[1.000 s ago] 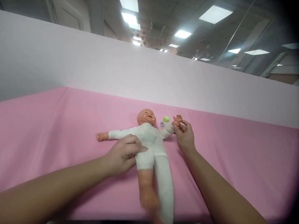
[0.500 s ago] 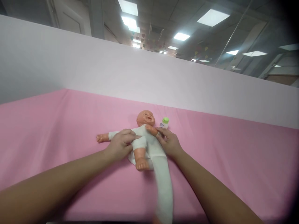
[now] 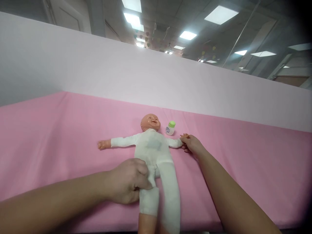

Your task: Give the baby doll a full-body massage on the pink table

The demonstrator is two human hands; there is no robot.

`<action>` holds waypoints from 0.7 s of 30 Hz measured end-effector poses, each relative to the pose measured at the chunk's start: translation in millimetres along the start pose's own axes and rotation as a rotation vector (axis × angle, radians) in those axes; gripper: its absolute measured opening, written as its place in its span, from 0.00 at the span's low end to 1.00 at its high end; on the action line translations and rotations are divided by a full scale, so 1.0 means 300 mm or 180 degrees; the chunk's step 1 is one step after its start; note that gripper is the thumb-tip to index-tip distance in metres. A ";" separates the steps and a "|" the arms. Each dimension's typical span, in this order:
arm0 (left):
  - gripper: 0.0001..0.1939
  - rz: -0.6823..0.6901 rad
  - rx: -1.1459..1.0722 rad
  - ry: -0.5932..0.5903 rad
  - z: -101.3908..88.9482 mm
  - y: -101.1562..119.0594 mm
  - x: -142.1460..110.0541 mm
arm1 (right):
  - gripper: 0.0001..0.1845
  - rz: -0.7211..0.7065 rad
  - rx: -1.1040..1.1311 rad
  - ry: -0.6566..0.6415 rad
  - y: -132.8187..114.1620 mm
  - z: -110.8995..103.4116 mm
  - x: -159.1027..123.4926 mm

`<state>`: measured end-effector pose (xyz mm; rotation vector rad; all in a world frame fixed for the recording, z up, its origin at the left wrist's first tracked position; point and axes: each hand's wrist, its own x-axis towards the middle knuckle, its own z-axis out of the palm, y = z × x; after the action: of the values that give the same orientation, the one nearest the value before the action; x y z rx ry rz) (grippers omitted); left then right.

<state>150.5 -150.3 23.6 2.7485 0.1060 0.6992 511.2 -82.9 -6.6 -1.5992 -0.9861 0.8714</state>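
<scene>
A baby doll (image 3: 153,148) with a white cloth body lies on its back, arms spread to both sides. Its plastic head points toward the wall, and its legs run toward me, cut off by the lower picture edge. My left hand (image 3: 129,180) is closed around the doll's leg on the left, at the thigh. With closed fingers, my right hand (image 3: 192,144) grips the doll's arm on the right, at the wrist. Just beyond that arm stands a small clear bottle (image 3: 170,128) with a green cap and a printed label.
A pink sheet (image 3: 80,123) covers the surface beneath the doll. Behind it rises a white panel (image 3: 146,78), with a glass pane above that shows ceiling lights. The front edge of the surface runs along the bottom.
The doll's leg on the left has gone from folded over the body to stretched toward me, with my left hand on it. My right hand has moved the other arm outward, off the chest.
</scene>
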 end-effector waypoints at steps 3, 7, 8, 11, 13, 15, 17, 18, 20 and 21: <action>0.08 -0.0052 -0.0053 0.0271 -0.003 -0.008 -0.006 | 0.23 -0.0084 -0.0041 0.0107 0.002 0.011 -0.003; 0.11 -0.0204 0.0081 0.0986 -0.028 -0.046 -0.022 | 0.30 -0.1024 -0.0057 0.0479 -0.026 0.068 -0.054; 0.12 -0.0316 0.0179 0.1131 -0.035 -0.063 -0.024 | 0.29 -0.1361 -0.0121 0.0516 -0.037 0.089 -0.076; 0.19 -0.0985 0.0475 0.1357 -0.051 -0.127 -0.019 | 0.24 -0.2092 -0.0584 0.0286 -0.062 0.163 -0.147; 0.20 -0.1469 0.0483 0.1287 -0.058 -0.171 -0.010 | 0.22 -0.2419 -0.1142 0.0086 -0.070 0.208 -0.180; 0.17 -0.1747 0.0322 0.1164 -0.061 -0.206 -0.002 | 0.21 -0.2697 -0.1705 -0.0103 -0.071 0.238 -0.196; 0.16 -0.1803 0.0179 0.1098 -0.061 -0.227 0.001 | 0.21 -0.2858 -0.2023 -0.0273 -0.070 0.250 -0.198; 0.16 -0.1761 0.0145 0.1098 -0.061 -0.232 -0.001 | 0.21 -0.2877 -0.2061 -0.0328 -0.070 0.251 -0.196; 0.15 -0.1587 0.0135 0.1146 -0.059 -0.231 -0.007 | 0.21 -0.2785 -0.1953 -0.0331 -0.072 0.242 -0.189; 0.16 -0.1475 0.0133 0.1174 -0.058 -0.224 -0.011 | 0.20 -0.2678 -0.1810 -0.0289 -0.072 0.235 -0.183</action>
<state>139.6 -82.2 16.0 2.4551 0.8119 1.0537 422.1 -103.1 2.7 -1.3654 -1.8929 0.0708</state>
